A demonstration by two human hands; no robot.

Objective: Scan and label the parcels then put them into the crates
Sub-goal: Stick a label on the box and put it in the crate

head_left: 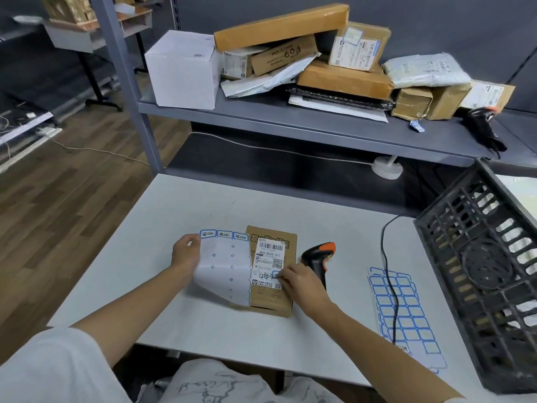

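While the small cardboard parcel [271,274] lies flat mid-surface, the right hand [300,282] presses a blue-edged sticker [276,275] onto its shipping label [268,264] with pinched fingertips. Left hand [186,254] grips a mostly peeled sticker sheet [225,269] beside it. Barcode scanner [318,258] lies just right; black crate [476,274] at the surface's [186,205] right edge.

I see a smooth, matt pale-grey table [203,205] carrying a brown cardboard parcel [271,298] with a white paper shipping label [268,264]. The label sheet [225,269] is thin, slightly glossy backing paper. The scanner [318,258] looks like matt black plastic with an orange cap; the crate [476,271] is black moulded plastic lattice. The floor [58,181] is wood-grain plank, the shelf [290,123] grey painted metal.
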